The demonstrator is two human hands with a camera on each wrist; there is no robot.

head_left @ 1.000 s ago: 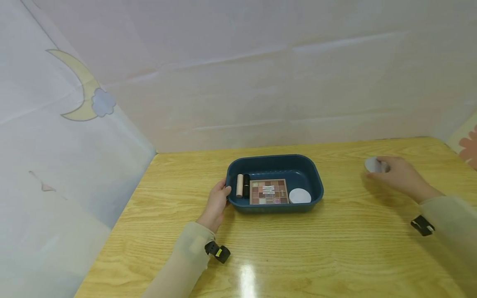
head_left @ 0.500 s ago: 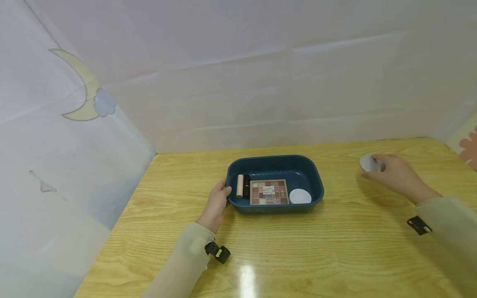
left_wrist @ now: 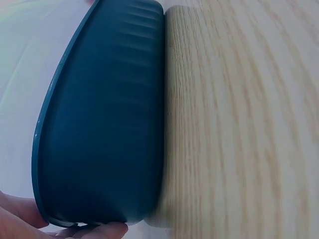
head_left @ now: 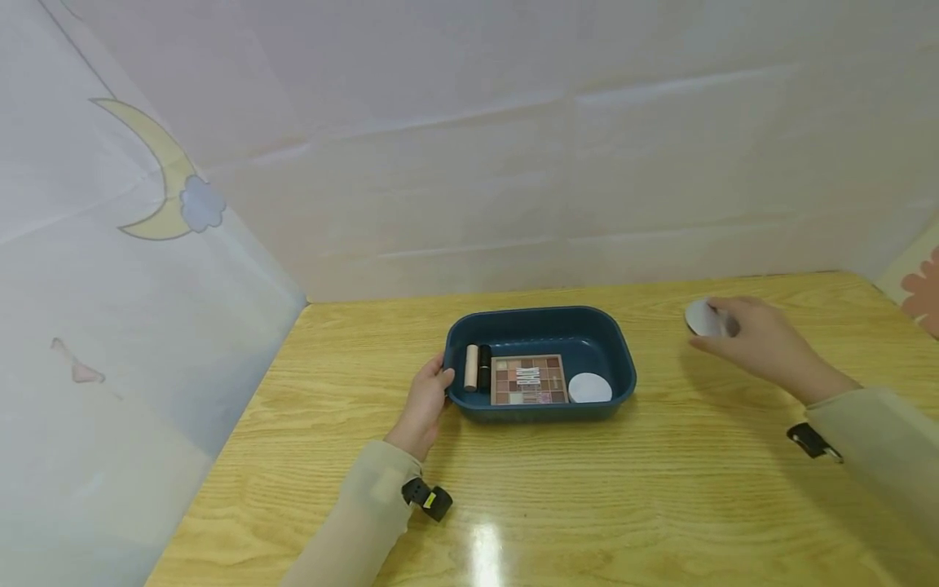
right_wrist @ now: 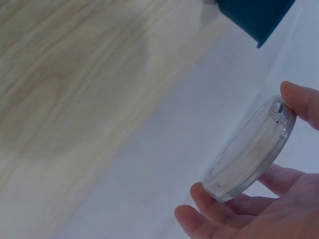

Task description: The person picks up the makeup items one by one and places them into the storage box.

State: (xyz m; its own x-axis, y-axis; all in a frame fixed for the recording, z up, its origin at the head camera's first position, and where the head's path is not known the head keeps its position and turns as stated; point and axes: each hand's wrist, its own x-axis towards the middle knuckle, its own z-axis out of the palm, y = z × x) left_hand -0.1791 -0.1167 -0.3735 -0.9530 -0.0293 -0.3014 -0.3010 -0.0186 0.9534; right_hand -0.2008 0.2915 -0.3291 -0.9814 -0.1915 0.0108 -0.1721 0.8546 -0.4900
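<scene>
A dark blue rectangular basin (head_left: 543,413) sits on the table, and my left hand (head_left: 423,403) grips its left rim, thumb on top. In the left wrist view the basin's wall (left_wrist: 104,119) fills much of the frame, with fingertips at its end. Inside the basin lie a pale pink tube (head_left: 471,368), a black tube (head_left: 485,368), an eyeshadow palette (head_left: 528,380) and a white round case (head_left: 590,387). Right of the basin, my right hand (head_left: 763,346) holds a round, flat compact (head_left: 703,318) tilted above the table. Its clear plastic edge (right_wrist: 249,154) shows between thumb and fingers.
The wooden table (head_left: 587,497) runs up to a pale cloth backdrop (head_left: 469,187) behind and at the left. A strap with a small black device (head_left: 429,497) sits on the left wrist, another (head_left: 814,440) on the right.
My right hand has moved left toward the basin, carrying the compact, which stays in its grip. My left hand and the basin have stayed in place.
</scene>
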